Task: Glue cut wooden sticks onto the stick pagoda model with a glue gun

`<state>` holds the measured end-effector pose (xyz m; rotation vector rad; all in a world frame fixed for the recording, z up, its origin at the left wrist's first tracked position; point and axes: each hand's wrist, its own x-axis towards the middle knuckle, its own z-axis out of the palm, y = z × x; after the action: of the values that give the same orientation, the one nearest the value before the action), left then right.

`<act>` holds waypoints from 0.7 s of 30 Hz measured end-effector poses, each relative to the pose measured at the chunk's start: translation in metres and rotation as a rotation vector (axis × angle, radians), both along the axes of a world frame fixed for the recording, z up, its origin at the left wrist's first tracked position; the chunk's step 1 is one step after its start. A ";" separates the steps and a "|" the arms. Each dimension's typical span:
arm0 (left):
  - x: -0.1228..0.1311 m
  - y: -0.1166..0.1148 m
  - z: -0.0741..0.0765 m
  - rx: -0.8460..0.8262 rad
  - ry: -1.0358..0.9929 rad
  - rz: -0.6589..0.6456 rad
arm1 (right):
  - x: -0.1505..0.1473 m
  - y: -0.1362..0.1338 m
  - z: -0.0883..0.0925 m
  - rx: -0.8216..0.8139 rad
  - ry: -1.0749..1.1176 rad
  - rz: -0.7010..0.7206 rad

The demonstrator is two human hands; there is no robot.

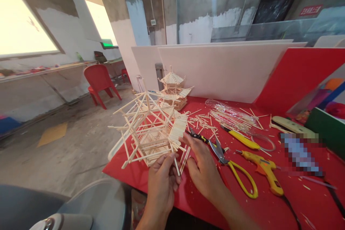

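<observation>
A half-open pavilion frame of thin wooden sticks [147,103] stands at the near left corner of the red table. Its right side carries a slatted roof panel [178,128] of sticks laid side by side. My left hand [161,176] is closed at the frame's lower front edge, thumb and fingers around the stick ends there. My right hand [202,161] has its fingers stretched out, the tips at the lower right edge of the slatted panel. Whether a small stick lies under those tips, I cannot make out.
Behind stands a tiered stick pagoda [174,79]. Loose sticks [203,119] and a plastic bag of sticks [234,116] lie on the red tabletop [293,205]. To the right are yellow-handled scissors [221,157], a yellow-handled cutting tool [242,139] and a yellow glue gun [265,172].
</observation>
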<state>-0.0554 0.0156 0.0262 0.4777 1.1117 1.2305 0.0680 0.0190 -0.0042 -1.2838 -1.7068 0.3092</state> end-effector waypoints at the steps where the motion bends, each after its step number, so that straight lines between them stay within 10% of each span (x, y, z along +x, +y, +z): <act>1: 0.000 0.000 0.000 -0.002 0.001 -0.001 | 0.000 0.000 0.000 -0.003 -0.001 -0.003; 21: 0.003 0.001 -0.002 -0.024 0.011 0.030 | 0.000 0.000 0.001 0.025 -0.026 -0.009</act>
<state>-0.0525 0.0167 0.0241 0.4515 1.1459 1.2409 0.0678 0.0190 -0.0036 -1.2815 -1.7213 0.2661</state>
